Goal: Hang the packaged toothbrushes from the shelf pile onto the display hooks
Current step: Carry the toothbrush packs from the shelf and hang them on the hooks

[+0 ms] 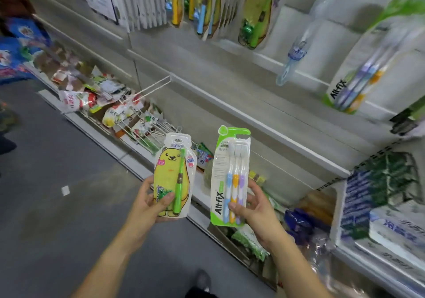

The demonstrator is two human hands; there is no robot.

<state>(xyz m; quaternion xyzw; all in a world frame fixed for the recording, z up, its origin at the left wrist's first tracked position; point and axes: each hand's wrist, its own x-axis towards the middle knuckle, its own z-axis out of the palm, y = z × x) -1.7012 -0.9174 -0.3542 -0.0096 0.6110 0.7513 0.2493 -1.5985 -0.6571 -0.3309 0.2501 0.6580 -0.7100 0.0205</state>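
Grey slat wall (218,72) behind, w/ bare hook (153,88). L hand (147,202) grip wrapped round bear pack (172,173); R hand (257,203) grip pinching All-fix 3-pack (230,175), both upright above shelf pile (250,240). Risks, prob.: mixing up rows; missing hang hole one-handed, dropping pack.

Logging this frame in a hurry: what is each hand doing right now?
Left hand: holds the bear pack.
Right hand: holds the All-fix pack.
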